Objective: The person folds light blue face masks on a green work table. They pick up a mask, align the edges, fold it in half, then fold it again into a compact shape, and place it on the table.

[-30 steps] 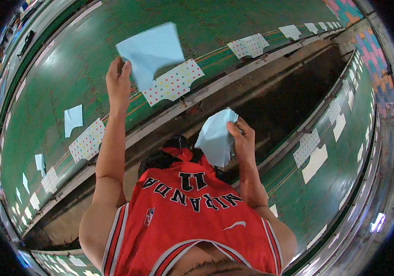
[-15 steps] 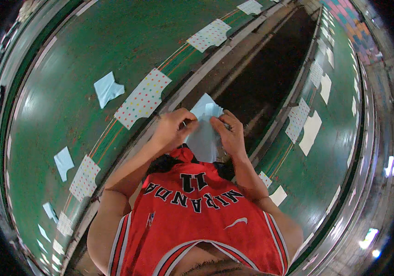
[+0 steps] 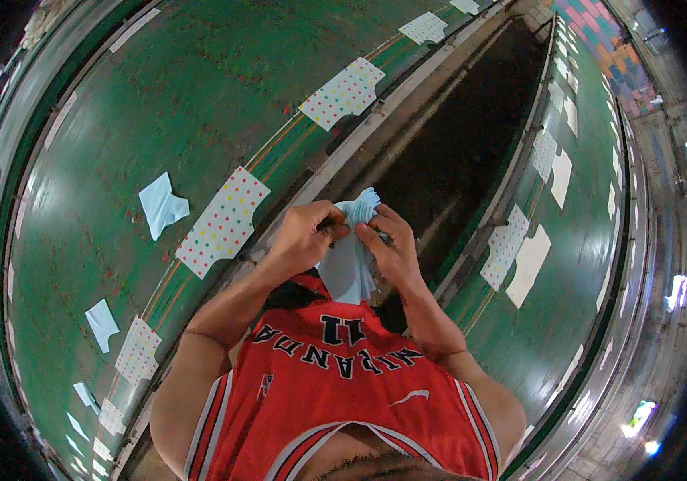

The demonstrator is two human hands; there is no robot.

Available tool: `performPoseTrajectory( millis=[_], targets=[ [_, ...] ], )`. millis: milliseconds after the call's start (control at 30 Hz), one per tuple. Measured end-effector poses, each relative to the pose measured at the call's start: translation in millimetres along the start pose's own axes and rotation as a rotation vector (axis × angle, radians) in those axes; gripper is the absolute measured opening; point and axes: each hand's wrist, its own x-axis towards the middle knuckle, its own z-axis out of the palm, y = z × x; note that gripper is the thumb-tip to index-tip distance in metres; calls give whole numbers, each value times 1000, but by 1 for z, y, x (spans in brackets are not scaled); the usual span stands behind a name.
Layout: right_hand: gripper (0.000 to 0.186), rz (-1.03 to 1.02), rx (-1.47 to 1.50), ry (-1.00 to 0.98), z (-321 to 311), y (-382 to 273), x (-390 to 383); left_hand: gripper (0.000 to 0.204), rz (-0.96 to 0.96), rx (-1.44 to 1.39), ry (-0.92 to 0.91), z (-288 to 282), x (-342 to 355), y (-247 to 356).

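A bundle of thin light-blue fabric pieces [image 3: 342, 268] hangs in front of my body, with several layered edges showing on its right side. Its upper end is bunched into folds between my two hands. My left hand [image 3: 309, 232] is closed, thumb and fingers pinching the bundle's left edge. On the other side my right hand [image 3: 391, 248] grips the gathered folds, fingers curled behind the cloth. To the left, a white piece with coloured dots [image 3: 223, 222] lies flat along the table edge, and a light-blue piece [image 3: 163, 206] lies a little crumpled beyond it.
A long green table [image 3: 223, 88] runs along my left, with more dotted pieces [image 3: 343, 92] in a row near its edge. Across a dark aisle [image 3: 455, 120], a second green table [image 3: 556, 321] carries dotted and cream pieces [image 3: 529, 266].
The blue bundle's upper end has gone from fairly flat to bunched, and my hands stay closed on it. The tables' pieces have shifted lower in the picture.
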Motion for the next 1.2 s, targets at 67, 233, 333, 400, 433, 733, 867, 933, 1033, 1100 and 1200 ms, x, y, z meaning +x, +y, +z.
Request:
performPoseTrajectory(
  millis=[67,233,333,400,433,733,867,933,1033,1100,1200],
  targets=[
    [24,-20,31,-30,-12,4,25,11,-16,-38,35,-1,20,0],
    [26,-12,111,-124,-40,4,82,12,-44,-242,71,-6,69,3],
    [24,-82,114,-109,-50,4,113,13,15,-110,137,-8,95,6],
    [24,-103,86,-176,-58,7,134,15,-11,-28,154,-10,109,8],
    [23,-131,64,-196,-62,9,142,15,-33,-46,168,-10,114,8],
    [19,-65,14,-163,-75,24,163,17,-90,-239,132,-2,143,18],
    [19,-81,-18,-160,-83,19,165,23,-74,-102,127,0,151,29],
    [19,-82,18,-145,-85,17,167,22,-94,-84,144,1,154,30],
    [20,-55,-43,-178,-90,19,174,17,-60,-134,169,0,159,28],
    [22,-44,-2,-192,-93,22,180,14,-30,-73,166,-1,162,27],
    [26,-58,45,-191,-100,28,188,14,-51,-170,203,6,169,28]
  ],
)
